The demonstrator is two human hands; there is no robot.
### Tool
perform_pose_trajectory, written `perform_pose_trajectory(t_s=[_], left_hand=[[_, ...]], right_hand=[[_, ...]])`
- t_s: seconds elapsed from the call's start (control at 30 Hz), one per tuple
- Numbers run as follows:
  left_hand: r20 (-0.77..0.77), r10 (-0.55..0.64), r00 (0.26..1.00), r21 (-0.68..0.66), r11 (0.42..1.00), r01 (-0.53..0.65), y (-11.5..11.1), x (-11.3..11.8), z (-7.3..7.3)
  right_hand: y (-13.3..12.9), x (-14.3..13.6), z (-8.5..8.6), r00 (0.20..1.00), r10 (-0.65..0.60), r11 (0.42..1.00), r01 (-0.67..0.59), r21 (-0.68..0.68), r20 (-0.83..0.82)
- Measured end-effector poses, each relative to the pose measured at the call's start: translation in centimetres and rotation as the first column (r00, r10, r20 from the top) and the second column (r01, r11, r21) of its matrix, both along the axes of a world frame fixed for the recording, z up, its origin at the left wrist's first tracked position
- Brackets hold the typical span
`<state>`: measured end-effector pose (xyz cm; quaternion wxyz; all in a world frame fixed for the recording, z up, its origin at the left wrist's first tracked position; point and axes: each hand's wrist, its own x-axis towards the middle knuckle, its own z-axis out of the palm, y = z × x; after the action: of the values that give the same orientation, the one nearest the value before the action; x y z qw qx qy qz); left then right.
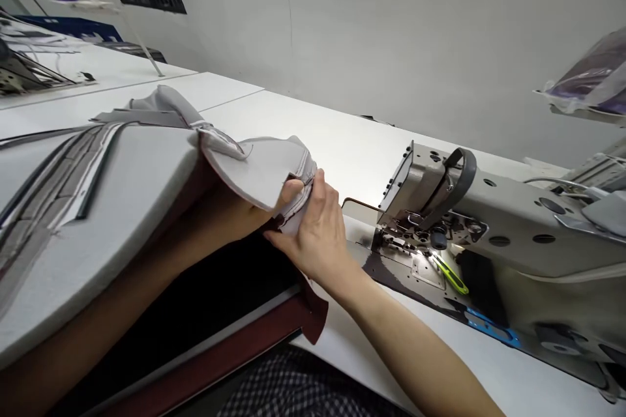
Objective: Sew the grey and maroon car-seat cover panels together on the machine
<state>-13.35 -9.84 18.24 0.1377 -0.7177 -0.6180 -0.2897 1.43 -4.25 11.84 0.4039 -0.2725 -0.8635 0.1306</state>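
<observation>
A foam-backed upholstery cover (151, 169), pale grey inside and dark red outside, spreads over the left and middle of the table. My left hand (264, 208) reaches through beneath a raised flap, and its thumb presses on the stitched seam edge; its other fingers are mostly hidden. Right beside it, my right hand (320, 231) pinches the same corner, with fingers on the far side of the seam and thumb below. A loose thread end shows on the flap near the rolled seam. Dark red strips of the cover hang down by my lap.
An industrial sewing machine (435, 189) stands to the right, its needle area lit. A yellow-green cutter (450, 273) and a blue flat piece (493, 327) lie on its bed. Another machine (29, 71) is at the far left. The white table (274, 114) runs along the wall.
</observation>
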Motion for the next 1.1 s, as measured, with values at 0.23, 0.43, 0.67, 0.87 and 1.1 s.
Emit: perform_pose_trajectory(t_s=[0.23, 0.43, 0.67, 0.87, 1.1], left_hand=[[-0.374, -0.133, 0.918, 0.085, 0.981, 0.177, 1.1, -4.4, -3.0], [-0.438, -0.223, 0.871, 0.184, 0.926, 0.330, 1.9, -1.3, -0.7], [-0.633, -0.306, 0.711, -0.086, 0.941, 0.327, 4.0, 3.4, 6.9], [-0.659, -0.433, 0.614, -0.347, 0.900, 0.263, 6.6, 3.4, 8.0], [-0.646, -0.365, 0.670, -0.211, 0.929, 0.303, 9.2, 2.4, 6.3]], right_hand=[[1.6, -0.3, 0.5, 0.992, -0.050, 0.974, 0.074, 0.212, -0.118], [1.7, 0.9, 0.2, 0.971, 0.000, 0.996, 0.022, 0.089, -0.238], [2.1, 0.6, 0.4, 0.777, 0.139, 0.587, -0.564, -0.581, -0.614], [1.9, 1.1, -0.3, 0.713, 0.134, 0.386, -0.677, -0.626, -0.688], [-5.3, 5.3, -1.9, 0.949, 0.175, 0.948, -0.234, -0.215, -0.261]])
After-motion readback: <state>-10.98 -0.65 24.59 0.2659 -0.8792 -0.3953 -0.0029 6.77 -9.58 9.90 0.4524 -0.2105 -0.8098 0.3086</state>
